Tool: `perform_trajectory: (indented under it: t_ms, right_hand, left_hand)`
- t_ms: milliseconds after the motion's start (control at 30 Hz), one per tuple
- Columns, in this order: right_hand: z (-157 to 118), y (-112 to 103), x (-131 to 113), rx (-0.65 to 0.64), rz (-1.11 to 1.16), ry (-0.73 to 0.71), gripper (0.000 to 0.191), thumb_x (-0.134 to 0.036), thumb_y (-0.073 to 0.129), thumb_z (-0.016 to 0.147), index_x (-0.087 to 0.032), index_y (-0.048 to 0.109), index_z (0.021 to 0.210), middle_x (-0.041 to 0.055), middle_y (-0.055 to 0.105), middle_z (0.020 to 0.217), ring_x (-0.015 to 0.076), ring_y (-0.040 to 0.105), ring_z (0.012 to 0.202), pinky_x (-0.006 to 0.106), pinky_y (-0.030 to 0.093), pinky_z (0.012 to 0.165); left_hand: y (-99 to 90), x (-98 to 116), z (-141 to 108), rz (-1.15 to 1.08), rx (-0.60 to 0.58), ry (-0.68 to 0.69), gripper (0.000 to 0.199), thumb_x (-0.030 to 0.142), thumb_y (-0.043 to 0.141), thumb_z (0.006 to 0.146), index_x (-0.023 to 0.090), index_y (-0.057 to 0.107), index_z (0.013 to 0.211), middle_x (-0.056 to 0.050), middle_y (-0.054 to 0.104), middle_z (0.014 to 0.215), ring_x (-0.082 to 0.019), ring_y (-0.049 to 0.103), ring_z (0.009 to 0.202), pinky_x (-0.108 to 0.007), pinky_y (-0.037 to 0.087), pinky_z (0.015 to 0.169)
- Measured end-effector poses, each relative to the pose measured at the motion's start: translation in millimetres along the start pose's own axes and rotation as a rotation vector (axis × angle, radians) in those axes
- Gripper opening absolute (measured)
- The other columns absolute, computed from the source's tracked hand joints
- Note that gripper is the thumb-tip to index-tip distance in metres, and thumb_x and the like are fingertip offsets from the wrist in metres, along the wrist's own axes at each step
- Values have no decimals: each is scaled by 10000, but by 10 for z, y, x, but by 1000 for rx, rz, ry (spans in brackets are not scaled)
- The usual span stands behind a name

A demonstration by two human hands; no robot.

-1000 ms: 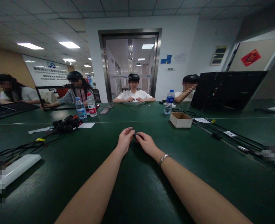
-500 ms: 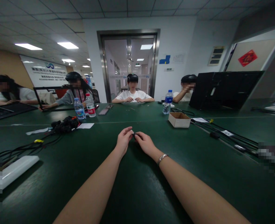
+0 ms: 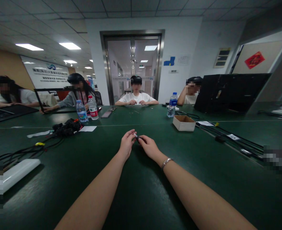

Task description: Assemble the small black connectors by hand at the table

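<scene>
Both hands meet above the green table [image 3: 141, 191], with a small dark object with a shiny pale end [image 3: 136, 136] between them. Its dark part is pinched by the thumb and fingers of my right hand [image 3: 150, 146], which wears a silvery band at the wrist. My left hand [image 3: 127, 144] has its fingertips closed around the pale end, at the object's far left. The fingers cover much of the object, and it is too small for me to tell its kind.
An open cardboard box [image 3: 184, 125] and a water bottle [image 3: 172, 105] stand ahead to the right. More bottles [image 3: 93, 110], black cables [image 3: 68, 127] and a white device [image 3: 21, 172] lie left. A large black monitor [image 3: 229, 92] stands right. Several people sit around the table.
My hands stay nearly in place, and slightly more of the object's pale end shows between them. The person at the right has raised a hand from the face to the forehead.
</scene>
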State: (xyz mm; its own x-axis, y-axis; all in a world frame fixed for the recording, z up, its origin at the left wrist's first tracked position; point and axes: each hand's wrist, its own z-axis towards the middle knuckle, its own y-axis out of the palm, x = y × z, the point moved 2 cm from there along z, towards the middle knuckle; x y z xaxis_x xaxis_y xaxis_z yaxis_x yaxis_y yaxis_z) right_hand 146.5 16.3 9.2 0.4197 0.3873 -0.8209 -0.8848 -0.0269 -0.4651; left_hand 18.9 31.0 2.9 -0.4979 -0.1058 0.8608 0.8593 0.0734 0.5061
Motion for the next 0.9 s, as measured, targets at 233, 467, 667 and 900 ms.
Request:
perform_trajectory:
  t_ms: [233,467,667,900]
  right_hand:
    - [3,3,-1,7,13,-1,271,-315,468,867,-163,646,1002,55,664,871,164,589,782,287,445,728]
    - [-1,-4,-2,10,-4,-2,264,-317,464,869,-168,644,994,46,655,852,160,581,764,288,438,721]
    - [-16,-11,-44,-1,-5,-9,256,-308,456,873,-169,642,979,46,650,837,159,576,761,288,435,730]
    - [0,-3,-2,13,-18,-6,246,-314,461,867,-172,645,948,42,647,824,163,575,762,286,435,720]
  left_hand:
    - [-13,-40,21,62,19,28,269,143,704,693,153,619,948,-53,628,862,-137,598,821,-314,463,835]
    - [-5,-26,8,27,-25,22,229,145,652,698,159,635,926,-56,636,917,-143,596,873,-315,452,849]
    - [-21,-82,51,92,24,49,262,178,694,687,161,612,935,-33,613,839,-131,583,807,-290,449,801]
    - [-19,-71,38,88,-16,46,259,145,642,690,170,613,947,-34,609,849,-144,585,827,-318,454,824]
